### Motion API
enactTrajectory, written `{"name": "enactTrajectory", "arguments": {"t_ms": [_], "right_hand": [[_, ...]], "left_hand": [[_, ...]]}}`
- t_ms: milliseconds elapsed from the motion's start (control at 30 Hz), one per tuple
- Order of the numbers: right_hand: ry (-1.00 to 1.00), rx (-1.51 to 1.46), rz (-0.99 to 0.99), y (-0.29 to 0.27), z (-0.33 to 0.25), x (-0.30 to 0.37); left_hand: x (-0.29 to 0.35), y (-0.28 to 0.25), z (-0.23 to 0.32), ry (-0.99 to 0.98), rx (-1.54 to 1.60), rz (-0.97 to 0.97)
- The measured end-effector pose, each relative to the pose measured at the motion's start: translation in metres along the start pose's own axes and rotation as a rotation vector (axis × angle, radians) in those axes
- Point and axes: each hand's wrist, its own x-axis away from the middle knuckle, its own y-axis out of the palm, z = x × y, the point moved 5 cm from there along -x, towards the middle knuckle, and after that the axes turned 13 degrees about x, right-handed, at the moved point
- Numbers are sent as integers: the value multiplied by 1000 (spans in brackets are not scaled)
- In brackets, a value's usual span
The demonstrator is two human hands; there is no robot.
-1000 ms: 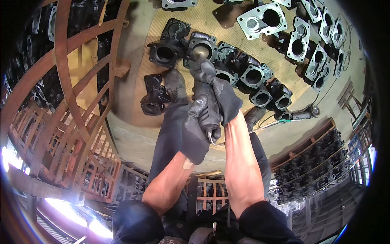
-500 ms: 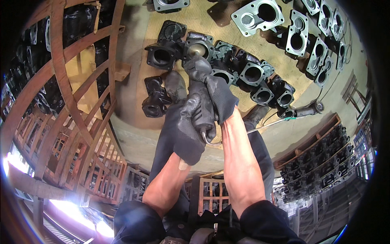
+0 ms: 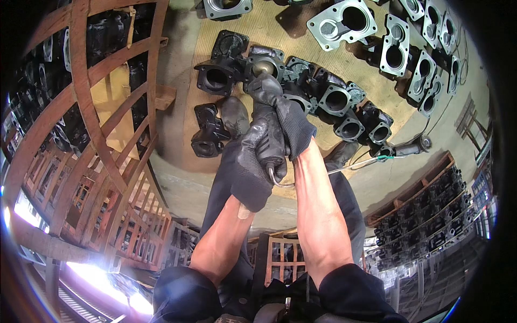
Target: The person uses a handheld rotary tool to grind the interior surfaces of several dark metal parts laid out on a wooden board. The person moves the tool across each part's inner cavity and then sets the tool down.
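Both my hands wear dark gloves and grip one black handheld grinder (image 3: pixel 273 160). My left hand (image 3: pixel 252 171) is closed round the rear of its body, while my right hand (image 3: pixel 289 119) wraps the part farther forward. The grinder's front end points at the bright round bore of a dark metal casting (image 3: pixel 277 70) on the floor. My right glove and the tool hide part of that opening, so I cannot tell whether the tip touches metal. A thin line (image 3: pixel 280 185) leaves the tool's rear and passes behind my right forearm.
Several similar castings stand around it, including one left (image 3: pixel 216 78) and one right (image 3: pixel 335 100). Larger flanged castings (image 3: pixel 396 45) stand at far right. Brown slatted crates (image 3: pixel 81 59) rise on the left. Another cylindrical tool (image 3: pixel 413 145) lies to the right, near my boot (image 3: pixel 342 153).
The whole view has shifted very slightly. Both hands keep their hold on the grinder at the same casting.
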Motion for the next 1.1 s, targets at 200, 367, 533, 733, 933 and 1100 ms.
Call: {"name": "enactTrajectory", "arguments": {"t_ms": [200, 367, 533, 733, 933, 1100], "right_hand": [[-33, -107, -137, 1, 1, -29], [-139, 37, -39, -4, -8, -33], [-156, 40, -62, -5, 6, -12], [-50, 82, -58, 5, -5, 10], [-226, 106, -114, -13, 34, -12], [-99, 106, -71, -4, 19, -4]], "left_hand": [[-21, 2, 8, -124, 47, -228], [-16, 20, 7, -71, 2, -47], [-1, -7, -6, -46, 52, 115], [16, 9, -2, -35, -11, 44], [12, -19, -4, 65, -91, 28], [24, 2, -9, 3, 6, 3]]}}
